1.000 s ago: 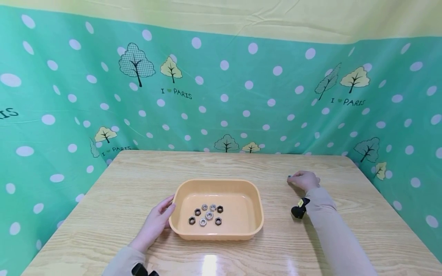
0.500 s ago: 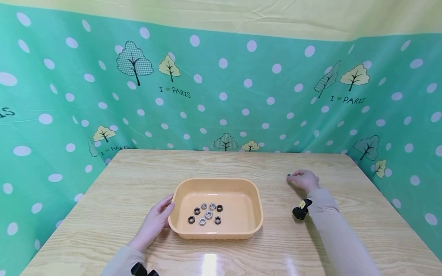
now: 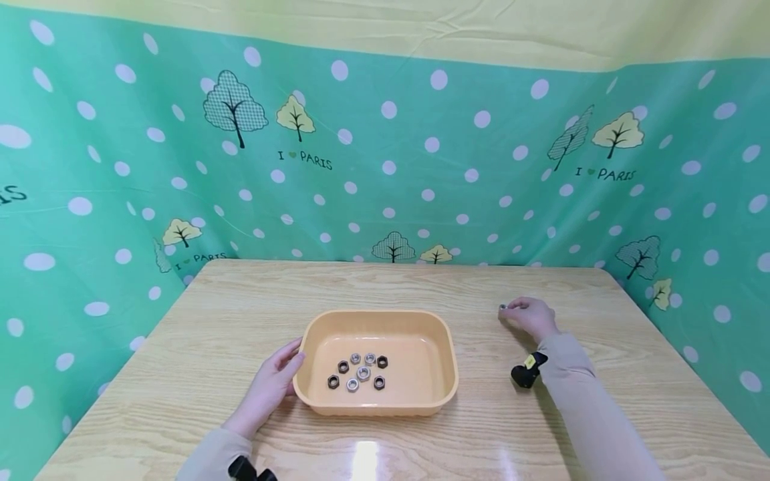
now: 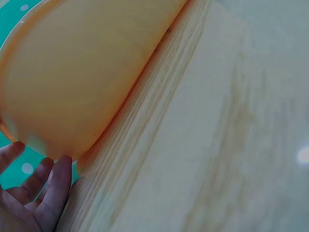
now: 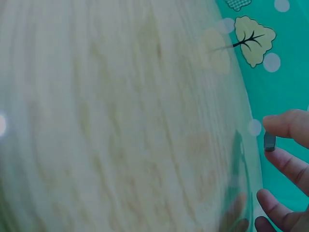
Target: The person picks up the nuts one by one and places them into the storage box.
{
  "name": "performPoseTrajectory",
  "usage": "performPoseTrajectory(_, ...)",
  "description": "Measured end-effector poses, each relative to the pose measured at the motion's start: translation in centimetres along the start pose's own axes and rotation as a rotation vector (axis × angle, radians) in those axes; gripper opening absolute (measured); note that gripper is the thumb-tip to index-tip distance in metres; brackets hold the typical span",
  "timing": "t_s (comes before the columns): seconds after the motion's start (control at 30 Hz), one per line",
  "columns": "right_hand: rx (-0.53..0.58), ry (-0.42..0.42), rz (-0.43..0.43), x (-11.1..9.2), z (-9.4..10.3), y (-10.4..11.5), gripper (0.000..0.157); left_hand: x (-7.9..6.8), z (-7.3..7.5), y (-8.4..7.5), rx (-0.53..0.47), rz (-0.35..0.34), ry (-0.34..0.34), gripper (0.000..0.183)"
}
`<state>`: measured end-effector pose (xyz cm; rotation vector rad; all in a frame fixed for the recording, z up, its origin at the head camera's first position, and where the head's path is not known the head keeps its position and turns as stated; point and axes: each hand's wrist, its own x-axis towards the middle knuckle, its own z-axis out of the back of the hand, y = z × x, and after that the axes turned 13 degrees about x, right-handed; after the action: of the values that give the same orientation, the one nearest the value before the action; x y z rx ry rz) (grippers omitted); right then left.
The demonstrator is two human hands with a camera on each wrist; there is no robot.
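A peach plastic basin (image 3: 433, 361) stands on the wooden table (image 3: 252, 294), with several hex nuts (image 3: 363, 374) lying loose on its floor, some silver and some black. At its left side my left hand (image 3: 271, 384) holds the wall, thumb up by the rim and fingers against the outside lower down. Over the right part of the table my right hand (image 3: 532, 316) pinches a small metal nut (image 5: 270, 141) between thumb and forefinger. The right wrist view shows that nut edge-on, its remaining fingers (image 5: 277, 208) spread apart below.
A green dotted curtain (image 3: 391, 167) surrounds the table on the back and sides. Black cameras, such as the right one (image 3: 528, 371), sit at both wrists. The basin stands between the two hands.
My right hand has tilted slightly, its wrist shifting a little to the right, with the nut still pinched. The left hand, the basin and its nuts stay in place.
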<state>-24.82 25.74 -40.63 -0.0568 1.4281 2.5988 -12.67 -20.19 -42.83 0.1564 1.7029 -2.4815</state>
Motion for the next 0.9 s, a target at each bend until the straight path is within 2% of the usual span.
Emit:
performPoseTrajectory(0.47,0.100,0.065,0.011,0.0,-0.7,1.1,0.037,0.2,0.1,-0.2,0.022,0.000,0.012,0.050)
performPoseTrajectory(0.77,0.095,0.089,0.066,-0.2,-1.3,1.5,0.040,0.1,0.1,-0.2,0.012,0.005,0.009,0.049)
performPoseTrajectory(0.9,0.087,0.096,0.060,-0.5,-1.6,2.0,0.041,0.0,0.1,-0.1,0.003,0.006,0.006,0.048)
